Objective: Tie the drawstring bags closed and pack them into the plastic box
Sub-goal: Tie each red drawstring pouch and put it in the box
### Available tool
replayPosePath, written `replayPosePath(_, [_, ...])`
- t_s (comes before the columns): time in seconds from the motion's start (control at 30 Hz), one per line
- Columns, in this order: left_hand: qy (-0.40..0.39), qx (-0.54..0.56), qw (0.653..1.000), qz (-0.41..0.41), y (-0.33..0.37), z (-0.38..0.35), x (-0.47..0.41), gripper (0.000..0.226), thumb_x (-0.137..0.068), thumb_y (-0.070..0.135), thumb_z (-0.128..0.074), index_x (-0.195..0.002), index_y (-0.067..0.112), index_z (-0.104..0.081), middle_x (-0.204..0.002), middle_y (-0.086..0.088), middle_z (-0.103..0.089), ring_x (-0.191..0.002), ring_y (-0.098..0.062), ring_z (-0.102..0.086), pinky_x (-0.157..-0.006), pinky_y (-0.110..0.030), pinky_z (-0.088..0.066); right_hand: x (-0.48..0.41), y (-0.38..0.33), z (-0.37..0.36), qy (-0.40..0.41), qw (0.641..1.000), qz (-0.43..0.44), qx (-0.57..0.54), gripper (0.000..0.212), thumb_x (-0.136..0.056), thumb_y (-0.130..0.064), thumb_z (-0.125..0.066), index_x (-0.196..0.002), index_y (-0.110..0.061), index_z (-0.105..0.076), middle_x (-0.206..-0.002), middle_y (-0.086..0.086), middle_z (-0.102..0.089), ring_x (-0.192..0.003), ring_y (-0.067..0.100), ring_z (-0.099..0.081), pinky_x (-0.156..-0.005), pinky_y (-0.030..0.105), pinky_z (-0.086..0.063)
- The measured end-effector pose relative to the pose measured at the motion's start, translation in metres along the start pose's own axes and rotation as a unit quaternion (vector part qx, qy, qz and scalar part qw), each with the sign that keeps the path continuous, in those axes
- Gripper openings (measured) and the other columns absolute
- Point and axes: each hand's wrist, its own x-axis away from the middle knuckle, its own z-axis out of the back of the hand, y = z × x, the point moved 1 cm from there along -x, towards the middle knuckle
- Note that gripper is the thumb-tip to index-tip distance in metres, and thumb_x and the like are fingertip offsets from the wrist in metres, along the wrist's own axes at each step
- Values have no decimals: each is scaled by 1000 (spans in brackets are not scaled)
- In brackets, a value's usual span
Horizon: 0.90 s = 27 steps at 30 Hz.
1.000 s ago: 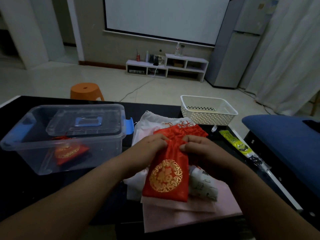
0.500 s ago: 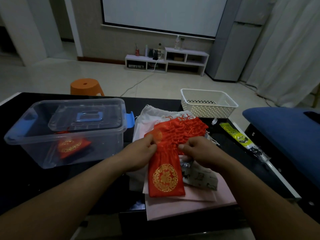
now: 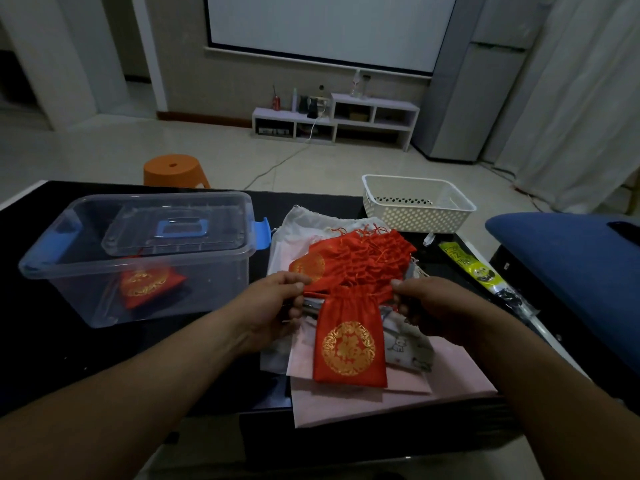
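Red drawstring bag (image 3: 349, 344), lower centre on the tabletop, is now cinched: its neck has been pulled tight, pinched either side by left grip (image 3: 277, 303) and right grip (image 3: 433, 306). Knotting remains; 1 packed bag (image 3: 149, 287) is seen inside the plastic box (image 3: 207, 292), left.

This is a home living room. A large white projection screen (image 3: 329, 29) hangs on the far wall; directly below it stands a low white shelf unit (image 3: 374, 110) holding bottles and small items, and to its right are a tall grey fridge (image 3: 485, 98) and pale floor-length curtains (image 3: 575, 98). Across the tiled floor from the screen sit an orange plastic stool (image 3: 175, 169), a glossy black low table (image 3: 52, 348) and a blue upholstered seat (image 3: 571, 261).
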Motion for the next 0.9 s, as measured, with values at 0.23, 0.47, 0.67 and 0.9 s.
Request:
replayPosePath(0.23, [92,19,995,-28,-7,3,-3,30,-103,0,-40,-116,14,-64,-58,-1,-47,-51,-12,-41,-46,-25,-37,1,12,15,43,999,-28,10,31,-100,-33,-62,-77,-12,-63,-61,2,-53,-48,10,-36,-45,23,-24])
replayPosePath(0.47, [121,-79,985,-99,-7,-5,2,19,-107,8,-45,-108,9,-64,-67,-5,-51,-55,-15,-45,-53,-30,-40,9,7,13,137,983,83,87,36,-101,-30,-64,-79,-1,-68,-61,8,-59,-42,12,-42,-41,20,-31])
replayPosePath(0.67, [-6,-290,933,-216,36,-50,21,23,-108,27,-51,-118,22,-71,-88,1,-68,-79,-10,-67,-71,-28,-52,25,-34,-20,169,915,295,215,51,-101,-46,-59,-75,-2,-63,-71,17,-65,-58,17,-55,-58,36,-45])
replayPosePath(0.9, [-84,-325,914,-226,45,-73,12,20,-108,22,-52,-116,21,-70,-75,0,-65,-68,-16,-58,-68,-38,-50,22,-55,-35,188,868,368,275,44,-101,-52,-55,-73,-19,-62,-67,-1,-61,-64,19,-58,-63,41,-48])
